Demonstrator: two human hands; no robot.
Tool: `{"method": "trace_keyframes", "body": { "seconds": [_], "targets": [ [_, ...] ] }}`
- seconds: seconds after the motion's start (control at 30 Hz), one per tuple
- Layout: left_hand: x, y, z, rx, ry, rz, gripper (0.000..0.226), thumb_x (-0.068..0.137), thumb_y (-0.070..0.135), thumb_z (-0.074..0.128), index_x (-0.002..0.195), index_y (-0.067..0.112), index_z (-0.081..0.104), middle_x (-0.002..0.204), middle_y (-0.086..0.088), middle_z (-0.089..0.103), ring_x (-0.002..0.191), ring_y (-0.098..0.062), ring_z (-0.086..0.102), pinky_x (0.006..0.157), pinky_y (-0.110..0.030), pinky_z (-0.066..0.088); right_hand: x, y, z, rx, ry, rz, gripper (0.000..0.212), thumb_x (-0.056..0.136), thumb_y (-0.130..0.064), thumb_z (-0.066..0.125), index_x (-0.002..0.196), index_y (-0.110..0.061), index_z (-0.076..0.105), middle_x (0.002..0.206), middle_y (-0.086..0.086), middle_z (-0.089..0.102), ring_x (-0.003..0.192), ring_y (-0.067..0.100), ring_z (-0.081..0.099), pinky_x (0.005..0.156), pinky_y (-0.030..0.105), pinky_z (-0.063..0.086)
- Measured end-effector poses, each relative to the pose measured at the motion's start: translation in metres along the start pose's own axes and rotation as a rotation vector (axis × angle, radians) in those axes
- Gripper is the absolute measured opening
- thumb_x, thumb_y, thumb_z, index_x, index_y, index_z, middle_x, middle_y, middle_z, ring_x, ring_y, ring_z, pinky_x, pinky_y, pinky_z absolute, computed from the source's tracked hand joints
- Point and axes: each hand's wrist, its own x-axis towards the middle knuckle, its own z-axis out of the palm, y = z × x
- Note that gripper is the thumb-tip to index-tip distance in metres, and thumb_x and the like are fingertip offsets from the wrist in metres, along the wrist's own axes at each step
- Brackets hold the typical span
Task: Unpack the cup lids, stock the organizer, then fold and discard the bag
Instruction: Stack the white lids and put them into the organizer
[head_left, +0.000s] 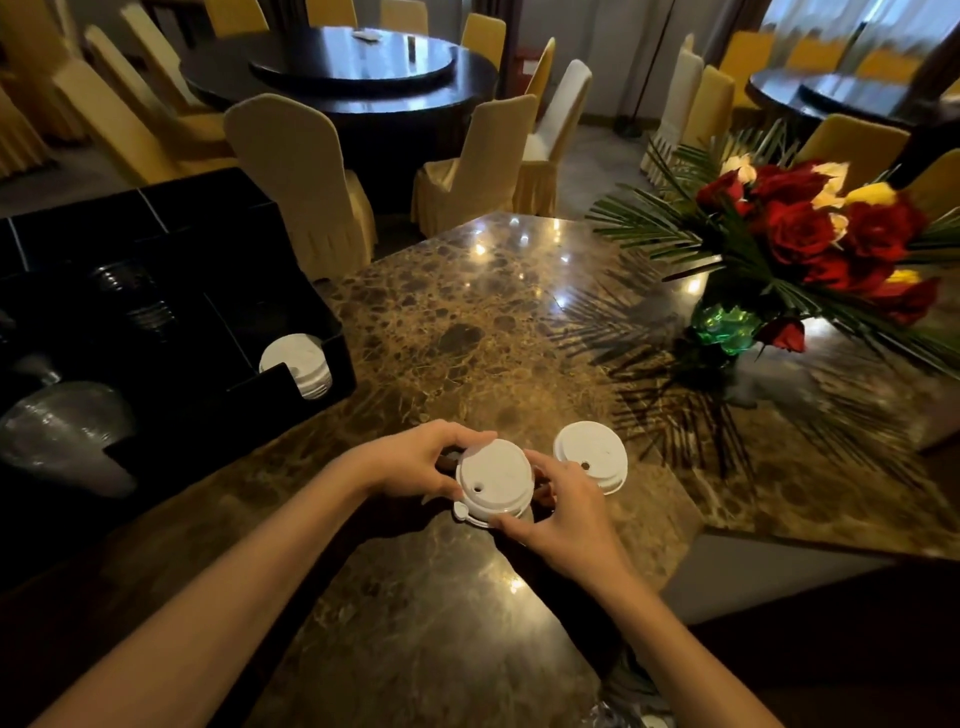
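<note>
Left hand (415, 460): curled round the left edge of a white lid stack (494, 480), its fingers (470, 434) bent over the far rim and touching it.
Right hand (561, 512): closed on the right and near edge of the same stack, thumb along the near rim, fingers wrapped against the side.
Lid stack: held between both hands just above or on the counter (467, 312), which of the two could not be told; top lid faced up, with a small sip hole and a loose tab at the near-left edge.
Second lids (590, 456): a white lid or short stack lay flat on the counter just right of the held one, close beside the right hand; whether they touched could not be told.
Organizer (171, 312): black, with several compartments, stood at the left of the counter.
Right front compartment: held white lids (296, 366) leaning on edge behind a notched front wall.
Left compartment: held clear domed lids (62, 436).
Back compartment: dark ribbed lids (132, 296), dim and hard to make out.
Bag (623, 712): something crinkled and clear showed at the bottom edge, by the right forearm; too little was seen to be sure.
Flowers (795, 234): red roses with palm leaves stood on the counter's right side, well apart from the hands.
</note>
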Motion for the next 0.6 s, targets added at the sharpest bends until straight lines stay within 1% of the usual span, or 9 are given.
{"method": "trace_keyframes", "body": {
  "seconds": [0.03, 0.1, 0.17, 0.2, 0.23, 0.3, 0.37, 0.5, 0.6],
  "targets": [
    [0.0, 0.0, 0.001, -0.003, 0.003, -0.002, 0.076, 0.084, 0.007, 0.077, 0.15, 0.023, 0.043, 0.143, 0.019, 0.045, 0.133, 0.008, 0.036, 0.11, -0.007, 0.028, -0.001, -0.001, 0.001, 0.004, -0.004, 0.0, 0.082, 0.064, -0.052, 0.087, 0.138, -0.031, 0.058, 0.118, -0.01, 0.065, 0.107, 0.006, 0.057, 0.089, 0.034, 0.055],
    [-0.002, 0.0, 0.003, -0.017, 0.024, -0.01, 0.08, 0.084, 0.008, 0.078, 0.152, 0.021, 0.04, 0.149, 0.013, 0.047, 0.137, 0.001, 0.04, 0.117, -0.019, 0.029, -0.003, -0.004, 0.001, 0.024, 0.008, -0.012, 0.082, 0.066, -0.062, 0.082, 0.139, -0.033, 0.057, 0.122, -0.011, 0.066, 0.11, 0.007, 0.056, 0.091, 0.035, 0.054],
    [-0.006, 0.0, 0.009, -0.039, 0.051, -0.002, 0.081, 0.082, 0.008, 0.08, 0.152, 0.02, 0.04, 0.152, 0.006, 0.048, 0.139, -0.002, 0.041, 0.117, -0.019, 0.029, -0.006, -0.007, 0.0, 0.042, 0.035, -0.005, 0.082, 0.067, -0.064, 0.081, 0.139, -0.032, 0.058, 0.124, -0.01, 0.066, 0.111, 0.008, 0.057, 0.093, 0.038, 0.053],
    [-0.007, 0.001, 0.011, -0.05, 0.068, 0.007, 0.081, 0.081, 0.008, 0.08, 0.152, 0.019, 0.041, 0.15, 0.004, 0.05, 0.138, -0.001, 0.042, 0.117, -0.019, 0.03, -0.008, -0.008, -0.002, 0.044, 0.049, 0.002, 0.082, 0.067, -0.061, 0.083, 0.14, -0.03, 0.059, 0.125, -0.008, 0.066, 0.113, 0.008, 0.057, 0.094, 0.038, 0.053],
    [-0.008, 0.003, 0.014, -0.063, 0.087, 0.022, 0.081, 0.081, 0.008, 0.081, 0.151, 0.018, 0.042, 0.148, 0.004, 0.052, 0.137, -0.002, 0.044, 0.118, -0.022, 0.032, -0.009, -0.007, -0.006, 0.042, 0.063, 0.005, 0.083, 0.067, -0.059, 0.085, 0.14, -0.028, 0.059, 0.126, -0.007, 0.066, 0.114, 0.007, 0.057, 0.095, 0.037, 0.053],
    [-0.007, 0.01, 0.018, -0.086, 0.143, 0.064, 0.079, 0.079, 0.008, 0.083, 0.149, 0.015, 0.046, 0.144, 0.002, 0.056, 0.136, -0.006, 0.048, 0.118, -0.033, 0.036, -0.011, -0.005, -0.019, 0.04, 0.089, 0.001, 0.082, 0.067, -0.055, 0.087, 0.138, -0.027, 0.058, 0.129, -0.008, 0.065, 0.115, 0.005, 0.056, 0.096, 0.029, 0.051],
    [0.0, 0.021, 0.019, -0.118, 0.213, 0.113, 0.079, 0.076, 0.009, 0.085, 0.146, 0.012, 0.049, 0.141, -0.002, 0.059, 0.133, -0.011, 0.053, 0.116, -0.04, 0.041, -0.009, -0.001, -0.04, 0.054, 0.102, -0.012, 0.079, 0.066, -0.052, 0.089, 0.135, -0.027, 0.059, 0.128, -0.01, 0.064, 0.113, 0.002, 0.057, 0.093, 0.023, 0.052],
    [0.026, 0.049, 0.022, -0.105, 0.277, 0.215, 0.076, 0.075, 0.012, 0.087, 0.143, 0.016, 0.053, 0.137, -0.004, 0.062, 0.129, -0.012, 0.057, 0.112, -0.04, 0.046, 0.003, 0.013, -0.081, 0.049, 0.112, -0.011, 0.08, 0.067, -0.039, 0.093, 0.138, -0.027, 0.059, 0.13, -0.008, 0.064, 0.117, 0.006, 0.059, 0.098, 0.026, 0.053],
    [0.047, 0.062, 0.029, -0.091, 0.266, 0.235, 0.07, 0.077, 0.016, 0.085, 0.141, 0.021, 0.055, 0.137, 0.0, 0.063, 0.128, -0.009, 0.057, 0.111, -0.04, 0.046, 0.012, 0.03, -0.097, 0.03, 0.069, 0.037, 0.085, 0.068, -0.035, 0.093, 0.144, -0.025, 0.055, 0.137, -0.004, 0.062, 0.121, 0.004, 0.055, 0.098, 0.016, 0.045]
  ]
}}
